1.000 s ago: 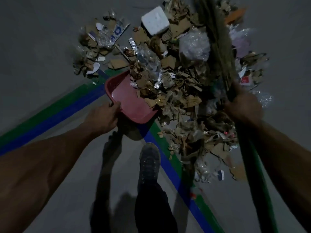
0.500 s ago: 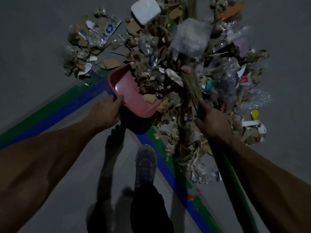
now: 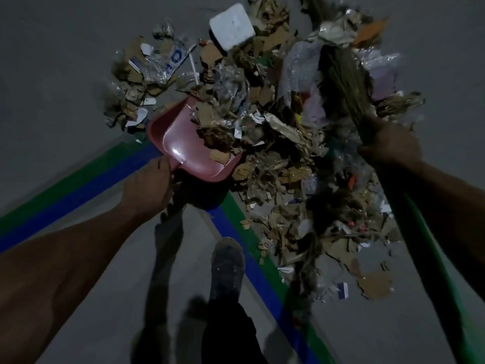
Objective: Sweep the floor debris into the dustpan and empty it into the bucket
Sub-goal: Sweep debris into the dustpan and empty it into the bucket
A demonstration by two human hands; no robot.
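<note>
We see the debris (image 3: 275, 158) spread as a wide heap of torn cardboard, dry leaves, clear plastic and paper scraps across the grey floor (image 3: 52, 74), from the top of the view down past the middle right. A white foam block (image 3: 232, 24) lies at its far edge. The red dustpan (image 3: 183, 151) sits at the heap's left side, tilted, its open mouth against the pile; several cardboard and leaf pieces already lie on its far half, while the near half is bare and shiny.

Our left hand (image 3: 148, 187) grips the dustpan at its near end, fingers curled round what seems to be the handle, though shadow hides that part. Our right hand (image 3: 391, 145) is closed round the broom (image 3: 343, 82) just below its straw head; the bristles lie on top of the heap at the upper right, and the green handle runs down toward the lower right corner.

Green and blue tape lines (image 3: 78, 185) meet in a corner on the floor just beneath the dustpan, one arm passing under the pile's near edge. A dark shoe (image 3: 227, 266) stands below, close to the tape, clear of the debris.
</note>
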